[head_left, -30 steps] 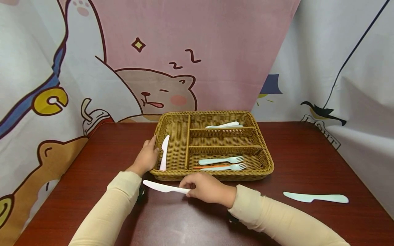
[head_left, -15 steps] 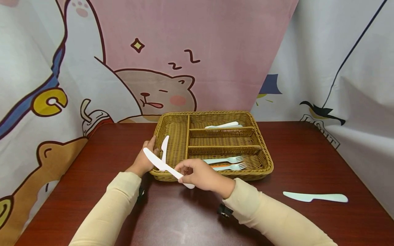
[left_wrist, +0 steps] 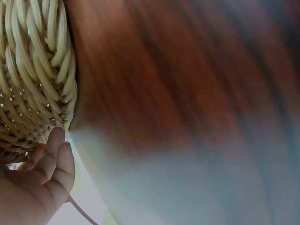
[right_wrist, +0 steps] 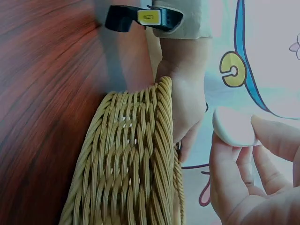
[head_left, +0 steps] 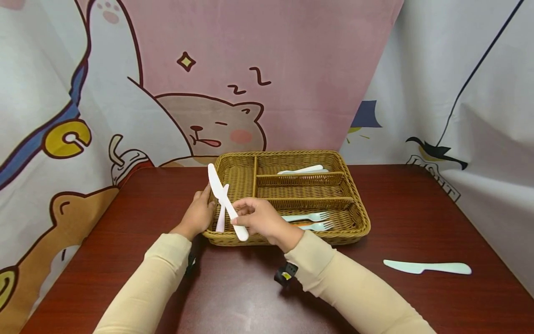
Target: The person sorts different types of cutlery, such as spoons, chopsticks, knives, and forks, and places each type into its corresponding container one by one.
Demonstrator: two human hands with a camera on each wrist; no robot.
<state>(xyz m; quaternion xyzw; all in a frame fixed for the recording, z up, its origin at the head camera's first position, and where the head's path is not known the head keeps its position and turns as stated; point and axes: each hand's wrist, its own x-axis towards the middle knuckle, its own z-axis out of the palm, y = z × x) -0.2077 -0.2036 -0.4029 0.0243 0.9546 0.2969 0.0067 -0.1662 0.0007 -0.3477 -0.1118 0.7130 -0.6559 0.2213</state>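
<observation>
My right hand (head_left: 263, 220) pinches a white plastic knife (head_left: 215, 180) by its handle, over the left front of the wicker basket (head_left: 363, 226). The blade points away and up to the left; in the right wrist view only the rounded handle end (right_wrist: 232, 126) shows. Below it, a pale pink knife (head_left: 220, 221) lies in the long left compartment, partly covered by the held one. My left hand (head_left: 198, 214) holds the basket's left side, thumb over the rim and fingers along the outer wall. Two pale green forks (head_left: 310, 217) lie in the front compartment, their handles partly hidden.
Whitish cutlery (head_left: 306, 170) lies in the back right compartment. A pale green knife (head_left: 427, 267) rests on the dark red table (head_left: 400, 218), right of the basket. A printed curtain (head_left: 308, 79) hangs close behind the basket.
My right hand has carried the white knife up and forward from before the basket to over its left compartment. The blade has turned from pointing left to pointing away. My left hand stays put.
</observation>
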